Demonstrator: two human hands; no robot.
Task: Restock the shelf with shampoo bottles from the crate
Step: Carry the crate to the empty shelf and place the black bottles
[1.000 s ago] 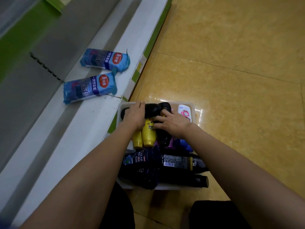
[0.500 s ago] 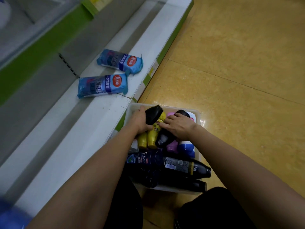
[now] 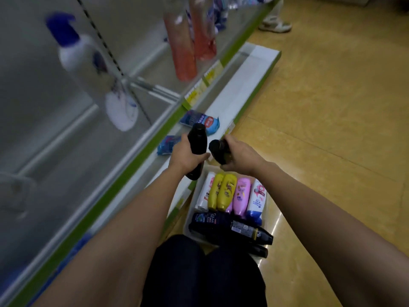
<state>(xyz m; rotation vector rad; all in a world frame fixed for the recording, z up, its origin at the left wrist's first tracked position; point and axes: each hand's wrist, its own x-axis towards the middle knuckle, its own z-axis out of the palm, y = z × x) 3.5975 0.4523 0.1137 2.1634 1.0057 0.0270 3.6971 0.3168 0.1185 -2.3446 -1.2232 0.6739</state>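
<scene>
My left hand (image 3: 187,155) grips a tall black shampoo bottle (image 3: 197,140), held upright above the crate. My right hand (image 3: 240,155) holds a second black bottle (image 3: 218,150), its round end pointing toward me. Both are lifted clear of the white crate (image 3: 269,210) on the floor, which still holds two yellow bottles (image 3: 222,191), a pink one (image 3: 241,194), white ones and several dark ones (image 3: 230,228) lying flat. The shelf (image 3: 137,151) with a green front edge runs along my left.
Two blue packets (image 3: 200,120) lie on the white bottom shelf (image 3: 241,85). Orange-pink bottles (image 3: 188,41) and a blurred white pump bottle (image 3: 75,52) stand on the upper shelf. A person's shoes (image 3: 276,24) are on the yellow tile floor far ahead. My dark-clad knees (image 3: 203,273) touch the crate's near end.
Both hands have lifted a black bottle each out of the crate and raised them. The view has tilted up, showing the upper shelf.
</scene>
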